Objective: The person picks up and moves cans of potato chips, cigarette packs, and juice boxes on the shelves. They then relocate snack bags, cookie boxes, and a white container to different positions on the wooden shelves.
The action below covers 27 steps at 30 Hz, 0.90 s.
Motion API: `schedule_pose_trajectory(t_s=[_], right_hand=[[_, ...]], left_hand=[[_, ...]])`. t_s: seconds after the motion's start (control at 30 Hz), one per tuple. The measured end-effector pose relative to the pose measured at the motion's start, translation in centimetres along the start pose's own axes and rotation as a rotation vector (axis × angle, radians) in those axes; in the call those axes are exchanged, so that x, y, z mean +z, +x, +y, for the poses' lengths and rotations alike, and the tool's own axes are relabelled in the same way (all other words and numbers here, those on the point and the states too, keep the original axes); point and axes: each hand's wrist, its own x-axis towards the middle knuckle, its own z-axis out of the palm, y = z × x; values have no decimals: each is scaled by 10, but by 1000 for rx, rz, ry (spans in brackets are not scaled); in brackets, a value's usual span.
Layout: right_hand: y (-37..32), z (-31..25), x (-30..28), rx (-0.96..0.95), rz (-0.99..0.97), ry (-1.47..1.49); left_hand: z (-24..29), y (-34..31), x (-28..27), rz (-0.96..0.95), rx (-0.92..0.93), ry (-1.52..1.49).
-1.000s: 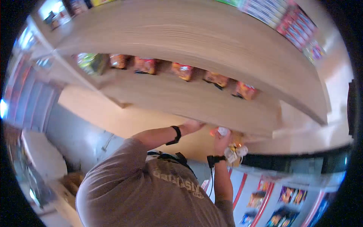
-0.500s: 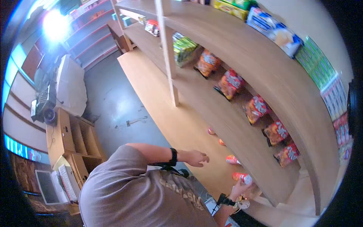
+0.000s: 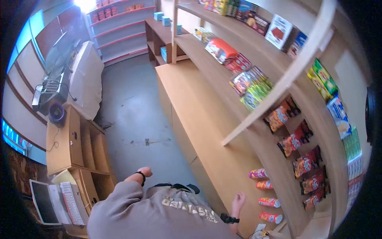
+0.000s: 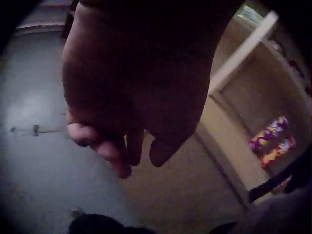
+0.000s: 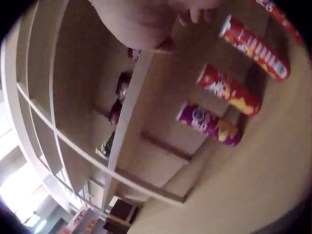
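Note:
My right hand (image 3: 238, 201) hovers over the wooden counter (image 3: 207, 131), just left of a row of chip canisters, with nothing in its fingers. The row has a purple canister (image 3: 258, 173) at the far end, then a red-orange canister (image 3: 264, 185), another red canister (image 3: 269, 202), and the nearest red canister (image 3: 271, 217) with its pale lid showing. In the right wrist view, the purple canister (image 5: 209, 124) stands upright, and the hand is at the top edge. My left hand (image 3: 146, 171) hangs over the floor, away from the counter, fingers loosely bent around nothing.
Above the counter, shelves carry bagged snacks (image 3: 305, 163) and boxes (image 3: 278, 32). A slanting-looking wooden post (image 3: 254, 123) joins shelf and counter. Left stands a desk (image 3: 73, 139) with a keyboard (image 3: 71, 203). A white socket strip (image 3: 259, 229) lies near the canisters.
My right hand has let go of the red canister and drawn back left; the canister stands at the row's near end. My left hand has swung left off the counter. The head view has turned.

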Motion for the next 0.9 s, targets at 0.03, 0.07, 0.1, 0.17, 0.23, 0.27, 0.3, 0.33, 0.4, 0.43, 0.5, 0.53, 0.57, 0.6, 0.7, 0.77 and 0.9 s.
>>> schedule_pose_trajectory(t_s=[0.03,0.07,0.1,0.17,0.23,0.27,0.3,0.33,0.4,0.43,0.5,0.53,0.57,0.6,0.7,0.77,0.9], right_hand=[[0,-36,25,150,-189,62],[1,-87,54,301,-377,121],[7,-98,74,293,-385,114],[23,-112,112,320,-782,-25],[41,-126,140,298,-829,-62],[50,-131,151,291,-873,-93],[59,-135,162,281,-880,-104],[67,-138,174,239,-887,-181],[85,-136,198,196,-907,-264],[95,-131,212,179,-944,-285],[107,-135,240,165,-995,-298],[114,-141,255,164,-1031,-332],[121,-148,273,163,-1066,-362],[130,-147,292,167,-1078,-351],[155,-145,353,180,-1144,-306],[175,-143,397,217,-1170,-268],[225,-156,475,199,-1178,-274]], left_hand=[[-34,-4,6,7,-136,-73],[-60,-10,13,10,-214,-145],[-82,-17,20,14,-288,-216],[-115,-26,39,-27,-207,-106],[-138,-24,57,-105,-309,-314],[-145,-18,70,-102,-306,-331],[-150,-10,82,-85,-318,-393],[-153,-3,87,-68,-332,-454],[-133,-10,66,-127,-320,-559],[-124,-10,57,-114,-277,-620],[-121,0,52,-100,-250,-680],[-118,11,53,-6,-160,-731],[-119,21,52,91,-71,-775],[-117,22,37,92,-87,-770],[-127,34,1,81,-207,-888],[-143,32,-27,71,-236,-848],[-174,30,-81,76,-334,-742]])
